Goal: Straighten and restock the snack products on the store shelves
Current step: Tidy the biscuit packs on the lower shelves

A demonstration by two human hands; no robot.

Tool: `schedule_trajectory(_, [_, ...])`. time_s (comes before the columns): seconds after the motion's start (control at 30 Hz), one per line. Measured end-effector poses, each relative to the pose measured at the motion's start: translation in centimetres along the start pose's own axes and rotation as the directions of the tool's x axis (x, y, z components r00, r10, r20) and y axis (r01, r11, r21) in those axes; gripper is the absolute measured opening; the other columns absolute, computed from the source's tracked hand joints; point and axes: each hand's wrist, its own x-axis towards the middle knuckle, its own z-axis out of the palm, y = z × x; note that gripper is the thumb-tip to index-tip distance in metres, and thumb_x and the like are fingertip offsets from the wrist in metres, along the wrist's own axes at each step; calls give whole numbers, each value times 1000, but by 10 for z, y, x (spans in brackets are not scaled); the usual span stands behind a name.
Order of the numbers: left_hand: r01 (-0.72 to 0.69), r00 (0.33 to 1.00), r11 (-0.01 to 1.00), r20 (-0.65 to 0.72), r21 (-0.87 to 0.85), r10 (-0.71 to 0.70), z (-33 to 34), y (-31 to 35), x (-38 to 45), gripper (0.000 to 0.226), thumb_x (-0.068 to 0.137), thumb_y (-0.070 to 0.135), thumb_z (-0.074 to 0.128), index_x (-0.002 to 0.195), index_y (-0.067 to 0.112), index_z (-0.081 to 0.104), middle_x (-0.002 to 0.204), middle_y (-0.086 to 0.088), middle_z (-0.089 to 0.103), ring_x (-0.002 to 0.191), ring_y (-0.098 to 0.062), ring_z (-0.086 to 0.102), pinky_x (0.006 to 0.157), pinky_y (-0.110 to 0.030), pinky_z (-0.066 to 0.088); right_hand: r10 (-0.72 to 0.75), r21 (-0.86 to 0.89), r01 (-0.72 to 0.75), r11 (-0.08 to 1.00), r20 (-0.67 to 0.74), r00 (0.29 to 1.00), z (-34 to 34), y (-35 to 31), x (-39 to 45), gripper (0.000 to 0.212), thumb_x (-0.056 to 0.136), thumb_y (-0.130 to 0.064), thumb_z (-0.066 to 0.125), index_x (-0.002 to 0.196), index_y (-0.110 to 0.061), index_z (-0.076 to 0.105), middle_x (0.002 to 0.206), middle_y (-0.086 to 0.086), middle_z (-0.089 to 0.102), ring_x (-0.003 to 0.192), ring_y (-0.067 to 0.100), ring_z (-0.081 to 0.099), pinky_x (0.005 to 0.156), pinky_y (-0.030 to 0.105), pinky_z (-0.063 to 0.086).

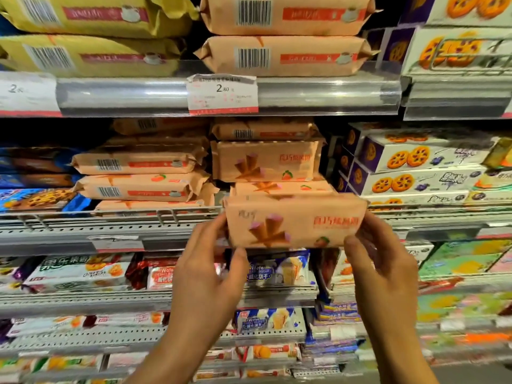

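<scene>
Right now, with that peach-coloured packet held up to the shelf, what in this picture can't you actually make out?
- Head view: the left hand and right hand cover both ends of the peach packet.
- The packet hides the lower packs in the stack behind.
- The price tag reads 2.80; its small print is too blurred.
- The yellow packs are cut off by the top and left edges.
- The bottom shelves are smeared.

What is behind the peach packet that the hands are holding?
Behind the peach packet, held by the left hand and right hand, a stack of matching packets sits on the shelf. The packet covers the stack's bottom, so its lowest packets cannot be seen.
</scene>
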Motion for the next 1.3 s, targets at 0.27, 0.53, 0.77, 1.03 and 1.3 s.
schedule_trajectory(0.27, [-18, 998, 999, 64, 36, 16, 11, -2, 95, 51, 88, 44, 56, 138, 37, 46, 127, 11, 62, 116, -13, 61, 94, -46, 56, -205, -124, 217, 968, 102, 973, 52, -13, 78, 71, 93, -31, 65, 153, -28, 27, 142, -3, 58, 119, 11, 63, 95, 38, 56])
schedule_trajectory(0.53, [-225, 966, 734, 248, 641, 79, 32, -30, 98, 84, 94, 43, 55, 160, 10, 14, 161, -22, 22, 140, -40, 34, 114, -44, 33, -213, -535, 338, 774, 282, 935, 68, 22, 93, 77, 95, -44, 57, 155, -10, 22, 130, 11, 59, 113, 31, 59, 84, 45, 54])
schedule_trajectory(0.77, [-288, 952, 615, 290, 734, 99, 30, -22, 73, 83, 98, 50, 45, 161, 12, 6, 166, -26, -4, 155, -40, -6, 127, -47, 5, -175, -648, 306, 698, 260, 950, 67, 22, 82, 85, 98, -37, 58, 159, 1, 13, 162, 25, 23, 149, 38, 26, 119, 49, 31])
schedule_trajectory(1.03, [-262, 963, 665, 229, 699, 140, -7, -63, -2, 70, 94, 49, 41, 155, 16, 31, 167, -11, 21, 154, -31, 19, 123, -49, 24, -466, -383, 597, 705, 385, 797, 104, 7, -11, 63, 96, -24, 59, 153, -9, 37, 161, 14, 33, 149, 32, 30, 119, 51, 33])
schedule_trajectory(1.3, [-36, 998, 614, 65, 788, -25, -92, -127, -34, 69, 88, 44, 52, 150, 14, 41, 161, -11, 35, 149, -34, 31, 114, -55, 39, -349, -478, 685, 551, 613, 709, 162, 17, -38, 78, 85, -33, 69, 154, -12, 39, 164, 10, 30, 152, 30, 25, 119, 54, 30])
